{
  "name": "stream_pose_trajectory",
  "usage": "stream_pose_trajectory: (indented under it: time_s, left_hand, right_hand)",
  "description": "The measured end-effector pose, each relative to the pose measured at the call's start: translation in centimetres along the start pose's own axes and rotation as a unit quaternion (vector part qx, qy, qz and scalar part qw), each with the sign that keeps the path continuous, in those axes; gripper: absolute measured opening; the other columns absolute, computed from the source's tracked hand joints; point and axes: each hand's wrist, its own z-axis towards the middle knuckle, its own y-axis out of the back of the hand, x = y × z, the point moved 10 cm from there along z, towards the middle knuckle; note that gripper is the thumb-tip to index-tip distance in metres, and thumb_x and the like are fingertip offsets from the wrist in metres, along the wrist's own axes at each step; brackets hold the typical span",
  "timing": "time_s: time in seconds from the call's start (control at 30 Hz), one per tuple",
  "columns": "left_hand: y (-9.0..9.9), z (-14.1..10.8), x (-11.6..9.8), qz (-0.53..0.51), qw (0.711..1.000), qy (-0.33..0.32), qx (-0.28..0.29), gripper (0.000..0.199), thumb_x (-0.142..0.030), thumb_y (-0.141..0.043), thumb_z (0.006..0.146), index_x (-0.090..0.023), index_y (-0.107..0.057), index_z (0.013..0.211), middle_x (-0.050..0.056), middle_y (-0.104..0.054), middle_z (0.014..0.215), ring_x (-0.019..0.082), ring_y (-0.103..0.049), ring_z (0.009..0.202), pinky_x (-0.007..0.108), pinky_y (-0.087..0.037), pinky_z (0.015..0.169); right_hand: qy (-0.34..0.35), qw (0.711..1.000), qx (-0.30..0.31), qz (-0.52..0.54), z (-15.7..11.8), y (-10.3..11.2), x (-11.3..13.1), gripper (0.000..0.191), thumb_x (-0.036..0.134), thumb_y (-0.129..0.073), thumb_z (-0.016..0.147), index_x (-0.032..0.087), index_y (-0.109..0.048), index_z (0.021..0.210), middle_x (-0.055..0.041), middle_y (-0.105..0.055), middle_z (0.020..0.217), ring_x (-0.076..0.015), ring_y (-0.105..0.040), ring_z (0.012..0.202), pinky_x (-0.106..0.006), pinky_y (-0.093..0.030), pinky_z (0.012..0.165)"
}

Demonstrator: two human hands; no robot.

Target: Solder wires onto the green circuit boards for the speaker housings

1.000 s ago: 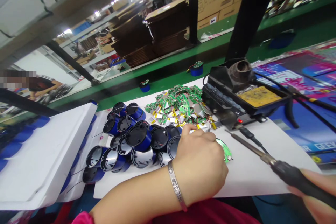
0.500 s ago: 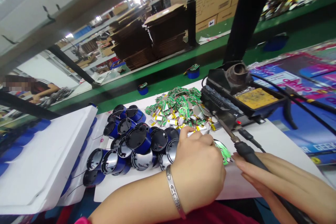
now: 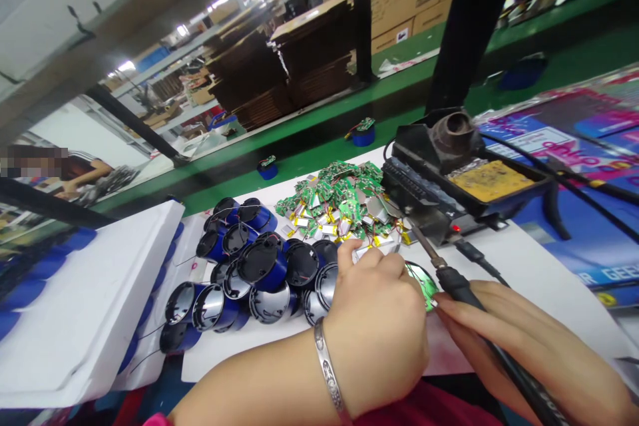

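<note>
A round green circuit board (image 3: 424, 283) is held flat near the front edge of the white tabletop (image 3: 524, 273).
It is pinned under the closed left hand (image 3: 379, 329); a black-handled soldering iron (image 3: 462, 289) is gripped by the right hand (image 3: 529, 346), tip raised beyond the board. A heap of green boards (image 3: 344, 203) and blue cylindrical housings (image 3: 249, 259) is seen untouched.

Circuit board (image 3: 423, 283): round, green, lying flat near the worktop's front edge, half hidden under the left hand.
Soldering iron (image 3: 466, 296): black handle, metal tip slanting down beside the board.
</note>
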Motion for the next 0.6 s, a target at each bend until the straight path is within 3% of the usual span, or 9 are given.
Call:
stream_pose_trajectory:
  time_s: [0.23,0.47,0.6]
  left_hand:
    - [0.8,-0.7,0.2,0.004,0.995,0.06,-0.074,0.022,-0.019,-0.058,0.094,-0.02,-0.073,0.078,0.006,-0.07,0.091,0.025,-0.058,0.095,0.06,-0.037,0.107]
    - [1.4,-1.2,0.2,0.008,0.986,0.078,-0.147,0.015,-0.015,-0.067,0.088,-0.018,-0.072,0.074,0.005,-0.071,0.096,0.028,-0.057,0.109,0.053,-0.042,0.102]
    - [1.7,-1.7,-0.2,0.024,0.98,0.076,-0.18,0.015,-0.013,-0.068,0.088,-0.018,-0.071,0.074,0.004,-0.071,0.094,0.027,-0.059,0.108,0.051,-0.044,0.099]
  right_hand:
    - [-0.021,1.0,0.007,-0.006,-1.0,-0.6,-0.3,0.032,0.011,-0.053,0.102,0.023,-0.059,0.13,-0.0051,-0.064,0.118,-0.0196,-0.062,0.112,-0.034,-0.053,0.098]
    - [-0.031,0.999,0.014,0.01,-1.3,-1.0,-0.7,0.035,0.014,-0.052,0.102,0.025,-0.059,0.134,-0.0057,-0.064,0.12,-0.021,-0.062,0.112,-0.036,-0.055,0.098]
    - [-0.051,0.999,0.012,0.015,-1.8,-1.2,-1.1,0.032,0.028,-0.06,0.102,0.023,-0.061,0.134,-0.0091,-0.063,0.118,-0.0253,-0.063,0.109,-0.039,-0.058,0.096]
